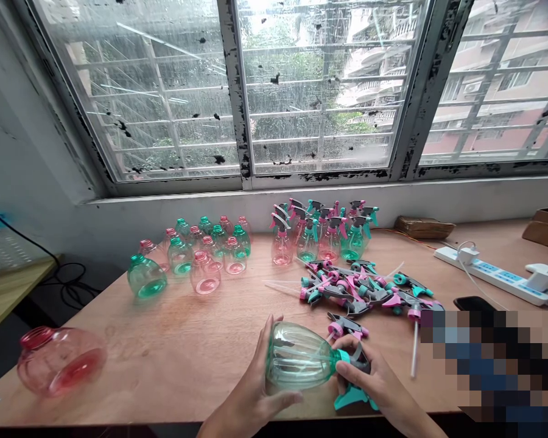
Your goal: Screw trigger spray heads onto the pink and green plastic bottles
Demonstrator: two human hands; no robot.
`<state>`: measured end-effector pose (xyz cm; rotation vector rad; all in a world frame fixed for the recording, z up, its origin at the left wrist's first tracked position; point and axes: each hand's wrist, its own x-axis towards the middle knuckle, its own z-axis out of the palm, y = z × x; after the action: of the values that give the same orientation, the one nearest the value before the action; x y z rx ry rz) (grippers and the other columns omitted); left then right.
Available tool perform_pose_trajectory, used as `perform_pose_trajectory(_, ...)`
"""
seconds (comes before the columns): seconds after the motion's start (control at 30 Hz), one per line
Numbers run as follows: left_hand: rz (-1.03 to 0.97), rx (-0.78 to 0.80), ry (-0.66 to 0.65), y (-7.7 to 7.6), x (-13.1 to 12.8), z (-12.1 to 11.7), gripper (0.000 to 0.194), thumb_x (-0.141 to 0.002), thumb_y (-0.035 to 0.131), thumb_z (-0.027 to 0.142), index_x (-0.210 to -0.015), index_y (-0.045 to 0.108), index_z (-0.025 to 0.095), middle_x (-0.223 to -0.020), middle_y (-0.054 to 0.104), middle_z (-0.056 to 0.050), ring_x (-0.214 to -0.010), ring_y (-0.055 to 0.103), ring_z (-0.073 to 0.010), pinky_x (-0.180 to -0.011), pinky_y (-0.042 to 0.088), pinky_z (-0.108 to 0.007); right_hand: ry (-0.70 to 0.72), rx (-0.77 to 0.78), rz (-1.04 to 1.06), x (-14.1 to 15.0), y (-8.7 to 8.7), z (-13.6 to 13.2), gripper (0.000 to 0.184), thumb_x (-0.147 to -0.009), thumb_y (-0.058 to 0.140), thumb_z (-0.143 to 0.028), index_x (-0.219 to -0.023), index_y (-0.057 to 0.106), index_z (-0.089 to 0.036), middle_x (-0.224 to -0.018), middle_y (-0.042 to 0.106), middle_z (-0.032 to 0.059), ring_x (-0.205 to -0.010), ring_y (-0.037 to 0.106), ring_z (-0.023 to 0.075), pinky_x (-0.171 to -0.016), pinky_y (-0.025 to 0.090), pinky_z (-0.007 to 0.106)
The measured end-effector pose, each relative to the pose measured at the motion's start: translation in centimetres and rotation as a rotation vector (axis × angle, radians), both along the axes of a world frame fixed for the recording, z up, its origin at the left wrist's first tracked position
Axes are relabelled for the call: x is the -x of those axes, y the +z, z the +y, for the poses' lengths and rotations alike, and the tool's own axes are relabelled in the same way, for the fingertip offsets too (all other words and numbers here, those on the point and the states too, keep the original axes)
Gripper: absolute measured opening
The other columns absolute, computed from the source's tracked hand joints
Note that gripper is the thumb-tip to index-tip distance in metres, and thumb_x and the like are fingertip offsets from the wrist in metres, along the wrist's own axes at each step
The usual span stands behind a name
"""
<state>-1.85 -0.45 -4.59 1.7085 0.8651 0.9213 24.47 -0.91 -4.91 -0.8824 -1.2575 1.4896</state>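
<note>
A clear green spray bottle (pixel 299 356) lies on its side in the air above the table's front edge, its base to the left. My left hand (pixel 260 377) is wrapped round the base end of the bottle. At the neck, my right hand (pixel 365 371) grips the teal and grey spray head (pixel 358 362), fingers closed on its collar. The spray head sits on the bottle's mouth; how tightly it is screwed on cannot be seen. Just beyond my right hand lies a loose pink and grey spray head (pixel 347 326).
A pile of loose spray heads (pixel 351 286) lies mid-table. Behind it stand several bottles with heads fitted (pixel 322 234). Open bottles (pixel 205 274) stand at the left; a pink bottle (pixel 61 362) lies tipped at front left. A power strip (pixel 493 274) and a phone (pixel 475 304) are at the right.
</note>
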Motion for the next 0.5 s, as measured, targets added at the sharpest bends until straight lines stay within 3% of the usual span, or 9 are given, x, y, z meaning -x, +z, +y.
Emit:
perform_pose_trajectory(0.13,-0.019,0.001,-0.012,-0.07,0.13,0.02,0.121,-0.076,0.083,0.045,-0.158,-0.006,0.034,-0.169,0.004,-0.01,-0.154,0.008,-0.0365,-0.125,0.009,-0.055,0.003,0.005,0.007,0.0,-0.16,0.07,0.036,-0.083,0.077,-0.046,-0.099,0.06,-0.02,-0.06,0.071,-0.0019,-0.056,0.063,0.0171,-0.057,0.05,0.028)
perform_pose_trajectory(0.5,0.062,-0.07,0.0,0.79,0.11,-0.21,0.097,-0.09,0.069,0.034,-0.157,0.0,0.041,-0.168,0.006,-0.008,-0.151,0.021,-0.036,-0.123,0.018,-0.056,-0.03,-0.003,-0.002,0.17,0.16,-0.07,0.037,-0.081,0.079,-0.048,-0.098,0.061,-0.02,-0.058,0.071,-0.0015,-0.055,0.064,0.0176,-0.056,0.05,0.027)
